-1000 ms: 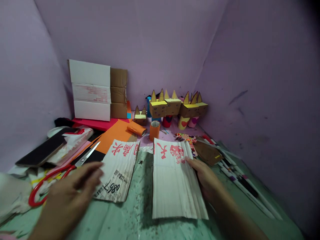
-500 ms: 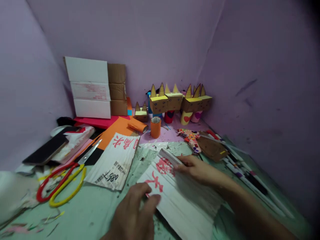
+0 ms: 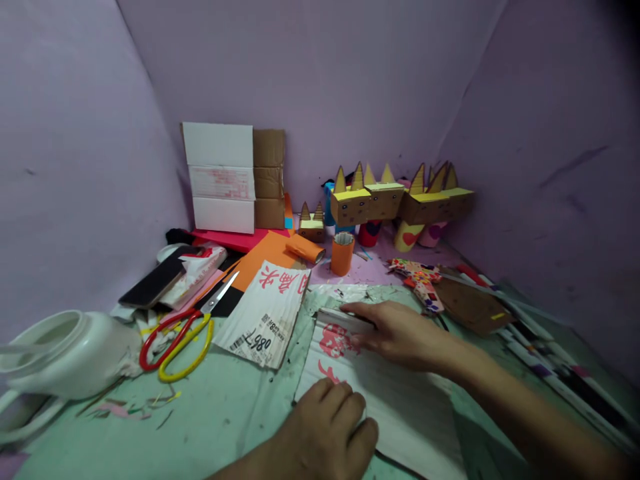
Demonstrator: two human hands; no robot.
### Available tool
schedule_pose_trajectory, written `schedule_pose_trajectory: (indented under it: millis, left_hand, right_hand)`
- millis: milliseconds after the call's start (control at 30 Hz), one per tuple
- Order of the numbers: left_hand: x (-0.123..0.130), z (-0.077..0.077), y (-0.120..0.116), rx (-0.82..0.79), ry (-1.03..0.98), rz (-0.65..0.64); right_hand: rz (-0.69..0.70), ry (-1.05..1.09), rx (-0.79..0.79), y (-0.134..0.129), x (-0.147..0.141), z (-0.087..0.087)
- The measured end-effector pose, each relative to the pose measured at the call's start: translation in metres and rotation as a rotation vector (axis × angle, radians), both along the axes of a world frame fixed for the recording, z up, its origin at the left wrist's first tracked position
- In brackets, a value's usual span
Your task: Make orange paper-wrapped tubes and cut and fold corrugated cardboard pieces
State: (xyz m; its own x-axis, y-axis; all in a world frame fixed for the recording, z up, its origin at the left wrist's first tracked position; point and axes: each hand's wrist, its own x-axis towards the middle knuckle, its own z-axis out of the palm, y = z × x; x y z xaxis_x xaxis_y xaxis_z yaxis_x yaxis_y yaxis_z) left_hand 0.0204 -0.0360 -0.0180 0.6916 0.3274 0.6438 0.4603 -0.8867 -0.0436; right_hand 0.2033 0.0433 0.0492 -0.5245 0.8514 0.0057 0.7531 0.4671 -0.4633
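Note:
A piece of white cardboard (image 3: 400, 407) with red printed characters lies on the table in front of me. My left hand (image 3: 333, 427) rests over its near left edge with the fingers curled on it. My right hand (image 3: 395, 333) is at the far end, index finger along the top edge and thumb on the printed face. What lies under its palm is hidden. To the left lies a second white cardboard piece (image 3: 267, 317) with red characters and a barcode label, apart from both hands. Scissors (image 3: 193, 333) with red and yellow handles lie open beside it.
Orange paper rolls (image 3: 343, 255) and cardboard figures with pointed ears (image 3: 385, 200) stand at the back. A white pot (image 3: 75, 360) lies at left. Markers (image 3: 545, 373) line the right side, near a glue gun (image 3: 417, 280) with a patterned cover. A folded box (image 3: 220, 177) leans on the wall.
The view has shifted left. My left hand has come down onto the cardboard and its fingers have curled. My right hand has flattened along the far edge, and the cardboard lies flatter.

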Motion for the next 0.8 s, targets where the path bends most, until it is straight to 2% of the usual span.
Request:
schedule_pose_trajectory:
  millis: [133,167,267,333,467,600,700,800]
  left_hand:
    - [0.001,0.003,0.002,0.0,-0.011,-0.018]
    - [0.002,0.006,0.001,0.009,-0.015,-0.023]
    - [0.006,0.013,-0.003,0.061,-0.003,-0.016]
    - [0.008,0.016,-0.006,0.095,-0.003,-0.005]
    - [0.005,0.018,-0.005,-0.005,-0.047,0.027]
    - [-0.002,0.014,0.002,-0.084,-0.033,0.002]
    - [-0.003,0.009,0.003,-0.024,0.046,0.011]
    - [0.0,0.004,0.0,0.104,0.062,0.011]
  right_hand:
    - [-0.125,0.071,0.422,-0.045,0.011,-0.001]
    - [-0.091,0.089,0.457,-0.06,0.015,-0.003]
    - [0.061,0.009,0.371,-0.1,0.021,-0.018]
    - [0.039,-0.047,0.371,-0.115,0.022,-0.033]
    - [-0.089,-0.004,0.515,-0.125,0.022,-0.055]
    - [-0.067,-0.032,0.547,-0.123,0.028,-0.056]
    - [-0.068,-0.051,0.575,-0.12,0.028,-0.054]
    - [-0.105,-0.027,0.618,-0.118,0.023,-0.056]
